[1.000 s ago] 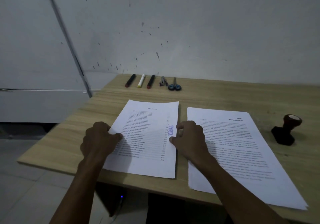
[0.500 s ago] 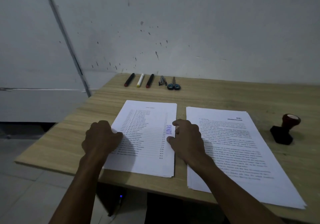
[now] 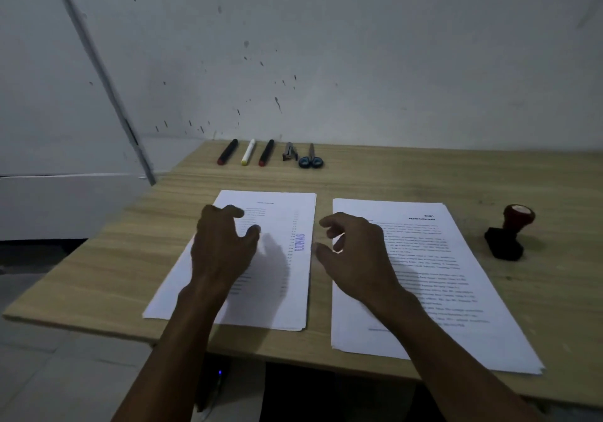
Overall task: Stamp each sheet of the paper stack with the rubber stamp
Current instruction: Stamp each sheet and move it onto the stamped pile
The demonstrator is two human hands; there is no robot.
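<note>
paper lies in two piles side by side on the wooden bench (image 3: 424, 173). the left pile (image 3: 280, 291) carries a list page on top with a purple "lunas" stamp mark (image 3: 300, 242) running along its right margin. the right pile (image 3: 434, 278) is thicker, and its top sheet is dense text with a heading at the upper right corner; no stamp mark shows on the part of it in view.

the left hand (image 3: 222, 248) hangs over the upper left part of the left pile, fingers loosely curled and spread, holding nothing; its shadow falls on the page just to its right. the right hand (image 3: 355, 258) sits over the gap between the two piles and the left edge of the right pile, thumb and fingers bent but apart, also gripping nothing. whether either hand touches the paper i cannot tell.

the rubber stamp (image 3: 509, 232), black base with a reddish knob handle, lies tilted on the bench, well to the right of the right pile and clear of both hands.

along the far edge of the bench sit three markers (image 3: 248, 152), a small metal tool (image 3: 289, 151) and scissors (image 3: 311, 158) with blue handles.
</note>
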